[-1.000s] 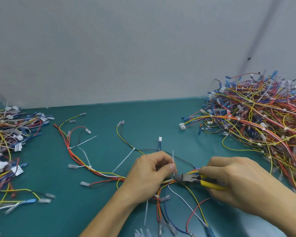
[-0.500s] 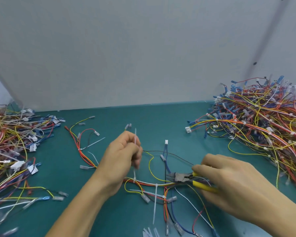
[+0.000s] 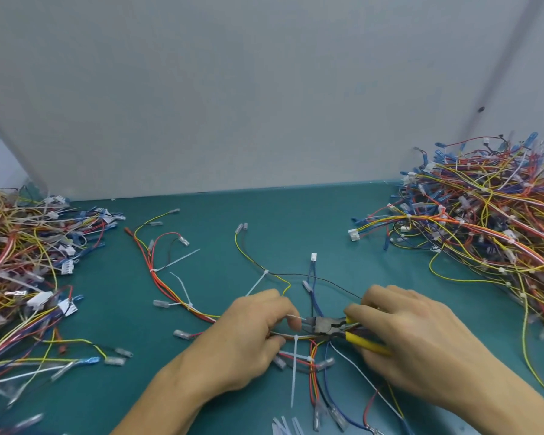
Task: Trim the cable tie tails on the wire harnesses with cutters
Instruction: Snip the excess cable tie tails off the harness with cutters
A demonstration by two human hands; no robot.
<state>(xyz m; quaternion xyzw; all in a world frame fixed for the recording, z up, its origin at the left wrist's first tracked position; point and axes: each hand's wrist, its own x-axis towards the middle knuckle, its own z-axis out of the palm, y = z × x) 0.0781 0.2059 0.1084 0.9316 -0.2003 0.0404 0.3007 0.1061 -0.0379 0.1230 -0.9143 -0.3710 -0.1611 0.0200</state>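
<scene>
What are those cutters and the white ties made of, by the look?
The cutters: dark, dull grey head, probably steel; yellow handles look like smooth plastic or rubber sleeves. The white ties: thin, slightly see-through strips that bend freely, likely nylon-type plastic.

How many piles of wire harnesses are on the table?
2: the left pile at the frame's left edge, the right pile at its right edge. Both run out of view, so more may be hidden.

Showed a left hand (image 3: pixel 248 337) and a right hand (image 3: pixel 421 337), both bare. Led back into a bare left forearm (image 3: pixel 176 400) and right forearm (image 3: pixel 512 403), uncovered as far as the lower edge of the view. Looked smooth, with knuckles plainly outlined and fingers slender.
</scene>
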